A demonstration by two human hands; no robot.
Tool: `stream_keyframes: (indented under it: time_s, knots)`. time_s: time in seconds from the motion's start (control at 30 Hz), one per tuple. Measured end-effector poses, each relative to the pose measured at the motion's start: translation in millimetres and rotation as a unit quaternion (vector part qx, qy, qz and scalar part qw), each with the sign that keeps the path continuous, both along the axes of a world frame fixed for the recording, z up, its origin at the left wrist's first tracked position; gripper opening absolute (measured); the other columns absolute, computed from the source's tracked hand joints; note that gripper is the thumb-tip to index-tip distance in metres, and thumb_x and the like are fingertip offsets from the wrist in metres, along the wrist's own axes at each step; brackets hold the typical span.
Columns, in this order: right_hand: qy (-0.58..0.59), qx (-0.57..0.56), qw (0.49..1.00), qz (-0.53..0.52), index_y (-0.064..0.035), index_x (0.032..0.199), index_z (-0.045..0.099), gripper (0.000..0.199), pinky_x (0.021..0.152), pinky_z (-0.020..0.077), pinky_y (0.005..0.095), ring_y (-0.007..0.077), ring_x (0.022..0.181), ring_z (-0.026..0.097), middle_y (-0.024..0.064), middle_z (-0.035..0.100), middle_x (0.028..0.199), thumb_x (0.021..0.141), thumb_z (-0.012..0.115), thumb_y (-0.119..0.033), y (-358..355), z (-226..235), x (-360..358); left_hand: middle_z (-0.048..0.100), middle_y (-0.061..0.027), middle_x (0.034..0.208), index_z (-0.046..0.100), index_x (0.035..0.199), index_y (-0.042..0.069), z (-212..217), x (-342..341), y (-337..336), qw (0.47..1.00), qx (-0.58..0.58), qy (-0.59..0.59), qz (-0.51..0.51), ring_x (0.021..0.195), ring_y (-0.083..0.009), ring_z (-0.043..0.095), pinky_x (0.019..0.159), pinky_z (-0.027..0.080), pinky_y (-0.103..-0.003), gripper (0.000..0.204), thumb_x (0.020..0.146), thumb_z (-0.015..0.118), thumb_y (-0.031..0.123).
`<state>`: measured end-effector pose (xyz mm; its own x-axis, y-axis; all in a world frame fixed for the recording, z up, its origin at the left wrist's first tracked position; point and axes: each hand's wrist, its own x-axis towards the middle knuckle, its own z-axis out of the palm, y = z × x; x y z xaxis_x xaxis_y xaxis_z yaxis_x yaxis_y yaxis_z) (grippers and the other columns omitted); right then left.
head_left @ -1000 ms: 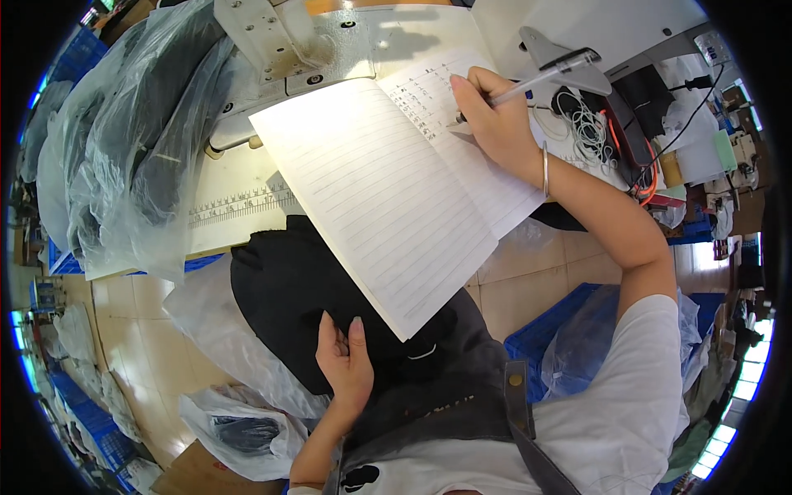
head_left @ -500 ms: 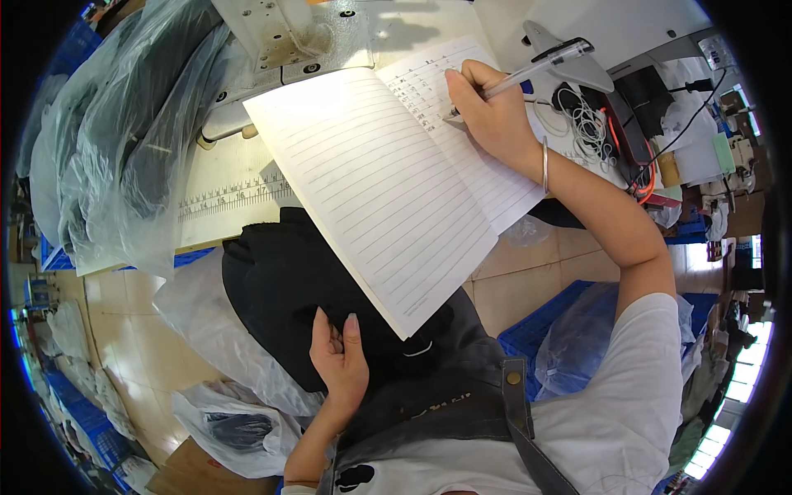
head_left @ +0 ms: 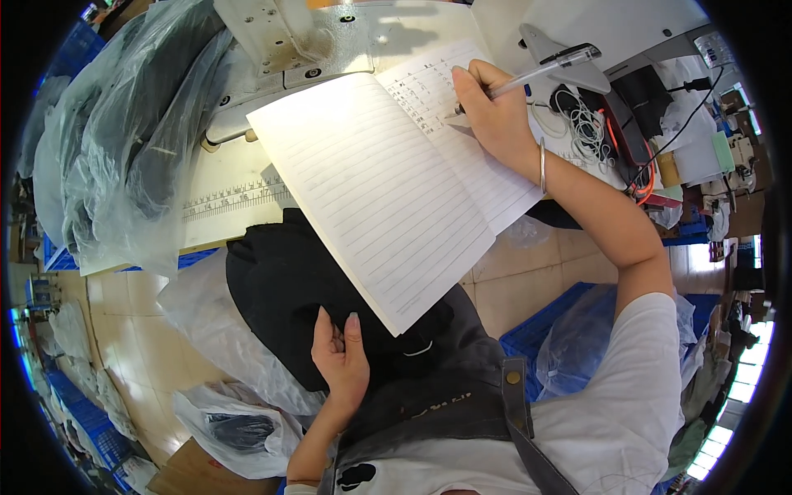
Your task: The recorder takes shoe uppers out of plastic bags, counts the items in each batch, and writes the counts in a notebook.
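While the left hand (head_left: 340, 356) stays put, the pen (head_left: 528, 76) has shifted slightly.

right hand (head_left: 493, 115) is gripping a clear pen (head_left: 540, 71), tip down on the right page of an open lined notebook (head_left: 388, 181). the notebook's tilted, lying across the table edge and the lap. left hand (head_left: 340, 355) rests loosely curled on black fabric (head_left: 272, 289) just under the notebook's lower corner. plastic-wrapped dark bundles (head_left: 115, 140) piled off to the left, tangle of cables (head_left: 590, 132) beside the writing hand.
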<state>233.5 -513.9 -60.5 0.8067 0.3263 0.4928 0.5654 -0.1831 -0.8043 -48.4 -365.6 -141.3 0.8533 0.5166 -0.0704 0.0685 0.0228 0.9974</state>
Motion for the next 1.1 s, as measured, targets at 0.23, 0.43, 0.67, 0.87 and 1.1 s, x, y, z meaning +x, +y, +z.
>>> stream_keyframes:
  time_s: [0.23,0.43,0.67,0.87,1.1]
  knots:
    - [-0.037,-0.021,0.999,-0.013,-0.0022,0.056,0.038,0.037,0.042,0.0250,0.0243,0.0047,0.049,0.029,-0.0020,0.038,0.049,0.084,0.057,-0.020,5.2,4.3,-3.4,0.040,-0.0228,0.125,0.021,0.131,-0.010,2.0,-7.7,-3.3,0.993,0.112,0.026,-0.016,0.113,-0.0219,0.043,0.093,0.034,-0.029,0.059,0.086,0.053,0.010]
    - [-0.003,-0.030,1.000,0.007,-0.0004,0.068,0.049,0.024,0.050,0.0364,0.0225,0.0066,0.054,0.043,0.0019,0.051,0.057,0.082,0.058,-0.018,8.4,7.1,-6.7,0.028,-0.0257,0.134,0.015,0.134,-0.006,49.5,-25.0,4.8,0.972,0.196,0.051,-0.118,0.123,-0.0309,0.033,0.101,0.027,-0.035,0.068,0.081,0.056,0.008]
    - [-0.369,-0.294,0.881,0.041,-0.0076,0.094,0.058,0.019,0.065,0.0461,0.0293,0.0218,0.076,0.056,0.0076,0.054,0.083,0.076,0.062,-0.010,-9.9,46.4,-9.2,0.061,-0.0094,0.102,0.056,0.105,0.000,94.2,-47.3,67.4,0.986,0.148,0.044,-0.065,0.093,-0.0147,0.056,0.080,0.045,-0.027,0.022,0.083,0.053,0.006]
    - [-0.402,-0.468,0.786,0.049,-0.0089,0.101,0.055,0.031,0.071,0.0481,0.0313,0.0242,0.089,0.055,0.0073,0.052,0.096,0.072,0.052,0.002,-55.4,41.8,1.0,0.050,-0.0166,0.118,0.046,0.118,-0.001,57.0,-40.4,115.9,0.988,0.138,0.045,0.052,0.107,-0.0221,0.049,0.082,0.046,-0.032,0.042,0.080,0.059,0.011]
    - [-0.361,-0.494,0.791,-0.017,-0.0112,0.112,0.052,0.043,0.075,0.0469,0.0338,0.0263,0.090,0.055,0.0085,0.053,0.101,0.072,0.050,0.004,-66.3,45.6,-10.7,0.039,-0.0221,0.128,0.033,0.128,-0.005,26.2,-18.6,106.6,0.998,0.046,0.035,0.001,0.114,-0.0275,0.044,0.091,0.040,-0.034,0.061,0.079,0.063,0.017]
